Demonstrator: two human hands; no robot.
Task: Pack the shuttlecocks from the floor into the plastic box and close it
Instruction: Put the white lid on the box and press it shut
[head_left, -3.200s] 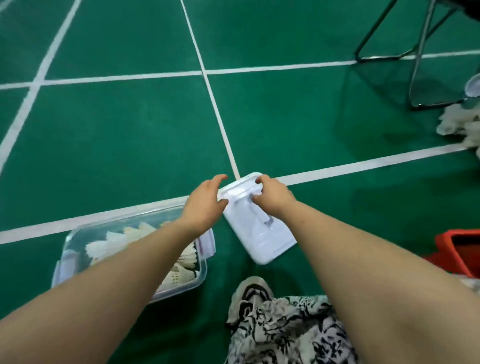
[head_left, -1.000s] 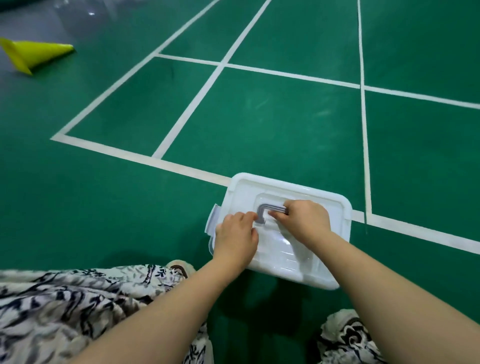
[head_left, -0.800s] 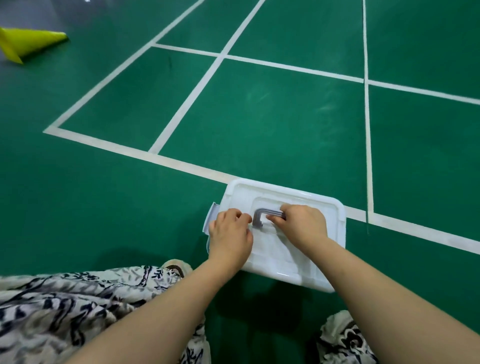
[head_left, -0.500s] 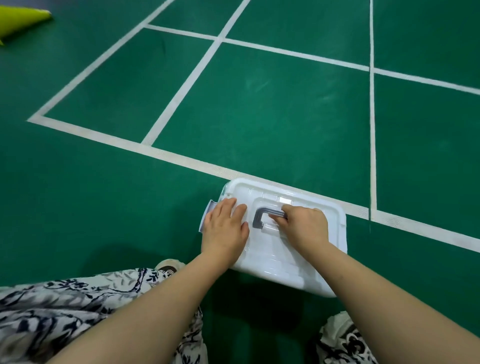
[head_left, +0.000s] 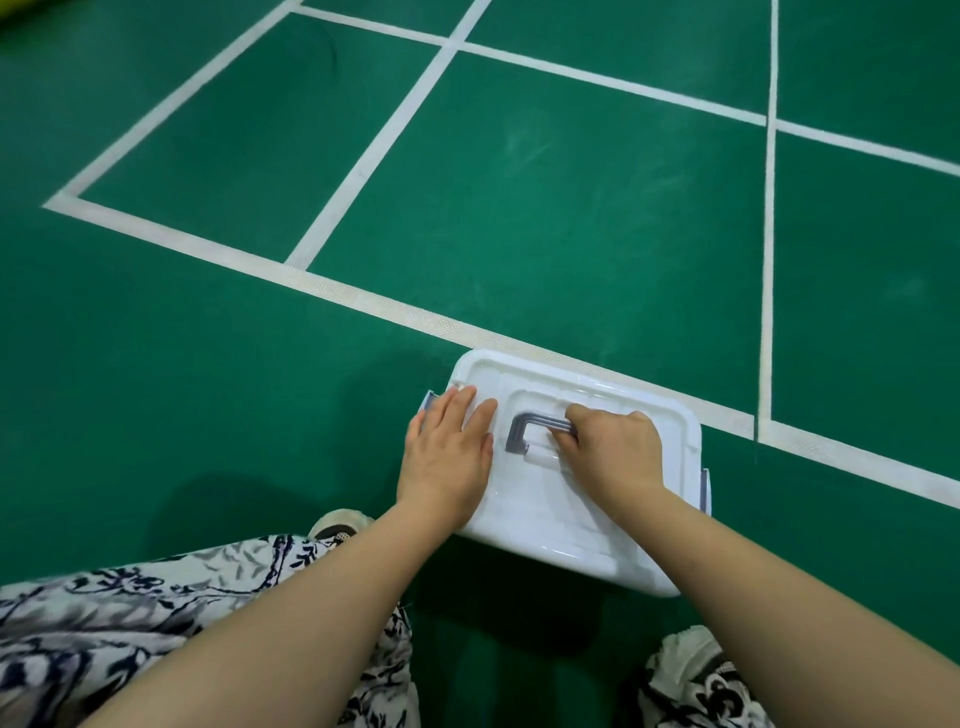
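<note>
The plastic box (head_left: 582, 551) sits on the green court floor just in front of me, covered by its white lid (head_left: 545, 384). A grey handle (head_left: 524, 428) lies on top of the lid. My left hand (head_left: 447, 457) presses flat on the lid's left side, fingers straight, reaching the left latch (head_left: 427, 402). My right hand (head_left: 613, 449) has its fingers curled round the grey handle. The shuttlecocks are hidden under the lid.
White court lines (head_left: 363, 156) cross the green floor beyond the box. My knees in black-and-white patterned cloth (head_left: 156, 613) and a shoe tip (head_left: 337, 522) are at the bottom. A side latch (head_left: 705, 491) shows at the box's right end.
The lid, held off to the side before, now covers the box. In the last second my left hand uncurled and slid left to lie flat near the left latch; my right hand stayed on the handle.
</note>
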